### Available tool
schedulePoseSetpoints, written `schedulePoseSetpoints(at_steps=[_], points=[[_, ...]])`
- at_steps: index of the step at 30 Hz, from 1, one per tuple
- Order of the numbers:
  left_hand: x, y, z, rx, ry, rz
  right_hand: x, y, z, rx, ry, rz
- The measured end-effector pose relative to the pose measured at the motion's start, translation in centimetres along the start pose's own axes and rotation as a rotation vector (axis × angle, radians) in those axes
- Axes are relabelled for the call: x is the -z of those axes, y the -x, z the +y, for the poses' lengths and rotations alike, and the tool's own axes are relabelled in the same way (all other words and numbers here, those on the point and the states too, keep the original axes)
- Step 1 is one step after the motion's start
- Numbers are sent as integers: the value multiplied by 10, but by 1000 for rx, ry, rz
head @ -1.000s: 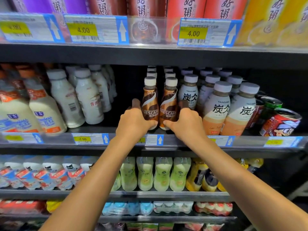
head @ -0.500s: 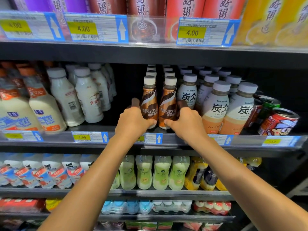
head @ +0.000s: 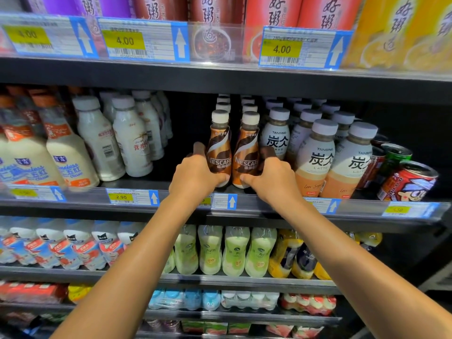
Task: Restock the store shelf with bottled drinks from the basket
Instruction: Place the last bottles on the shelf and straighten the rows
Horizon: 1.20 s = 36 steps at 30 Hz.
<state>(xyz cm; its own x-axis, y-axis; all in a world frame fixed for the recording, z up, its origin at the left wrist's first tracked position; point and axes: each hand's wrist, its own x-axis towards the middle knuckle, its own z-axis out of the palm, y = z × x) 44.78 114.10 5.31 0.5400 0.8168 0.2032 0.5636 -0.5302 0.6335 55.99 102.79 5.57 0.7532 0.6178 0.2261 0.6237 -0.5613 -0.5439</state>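
Two brown Nescafe bottles with white caps stand upright side by side at the front of the middle shelf [head: 254, 204]. My left hand [head: 195, 177] grips the left Nescafe bottle [head: 219, 143] low on its body. My right hand [head: 271, 178] grips the right Nescafe bottle [head: 248, 148] the same way. More Nescafe bottles line up behind both. The basket is out of view.
White milk-drink bottles [head: 132, 140] stand to the left across a dark gap. Tanbing latte bottles [head: 315, 157] crowd the right, then cans [head: 408, 182]. The upper shelf edge [head: 220, 77] hangs close above. Lower shelves hold green and yellow bottles [head: 234, 250].
Both hands and the two front Nescafe bottles stay in place on the shelf. The view has shifted only slightly.
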Motion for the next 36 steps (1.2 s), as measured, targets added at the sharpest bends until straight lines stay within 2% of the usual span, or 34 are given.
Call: schedulePoseSetpoints(at_steps=[19, 30, 36], points=[[-1, 2, 3, 37, -31, 25, -1, 1, 1, 8, -3, 10], [-4, -1, -2, -4, -49, 45, -2, -2, 2, 12, -10, 23], [1, 1, 2, -45, -51, -10, 4, -3, 6, 34, -70, -33]])
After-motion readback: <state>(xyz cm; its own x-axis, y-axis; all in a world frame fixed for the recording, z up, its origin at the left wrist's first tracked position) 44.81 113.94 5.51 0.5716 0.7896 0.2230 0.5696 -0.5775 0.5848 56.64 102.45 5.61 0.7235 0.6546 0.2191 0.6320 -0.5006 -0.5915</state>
